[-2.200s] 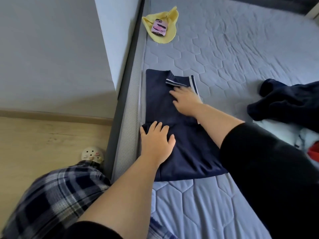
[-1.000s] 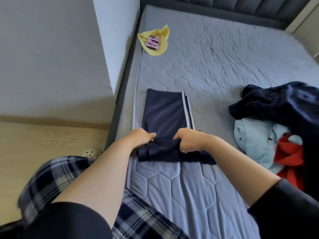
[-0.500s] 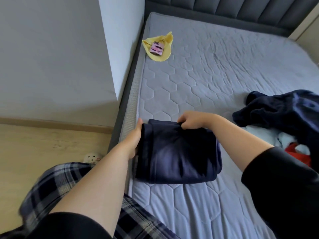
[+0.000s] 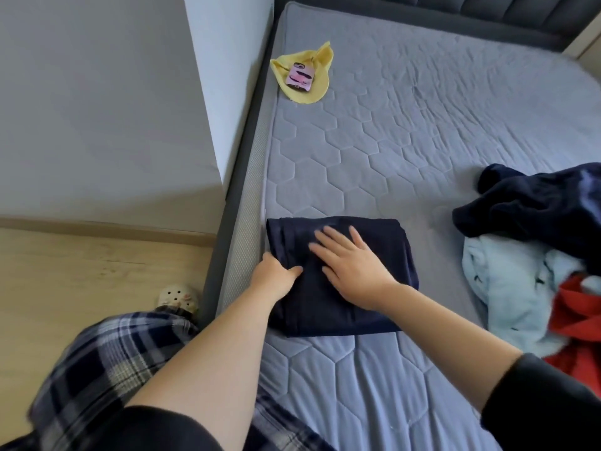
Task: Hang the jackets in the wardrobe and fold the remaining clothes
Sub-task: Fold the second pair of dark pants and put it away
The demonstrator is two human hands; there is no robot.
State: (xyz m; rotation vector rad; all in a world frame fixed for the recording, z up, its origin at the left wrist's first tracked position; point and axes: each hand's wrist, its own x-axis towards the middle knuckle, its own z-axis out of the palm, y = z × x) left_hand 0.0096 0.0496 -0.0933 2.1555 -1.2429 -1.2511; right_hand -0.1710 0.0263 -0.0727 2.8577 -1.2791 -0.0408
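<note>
I am pressing my right hand flat, fingers straight, on the folded navy garment, which is lying on the bed directly under both hands. My left hand is gripping its left edge. The unfolded pile is lying off to the right, nearer my right hand.

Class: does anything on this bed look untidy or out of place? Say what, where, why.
Yes. At the right edge of the mattress a dark navy garment, light blue garment and red garment lie crumpled in a heap. Far left, a phone sits on a yellow cloth, odd among laundry. The folded navy garment looks neat.
</note>
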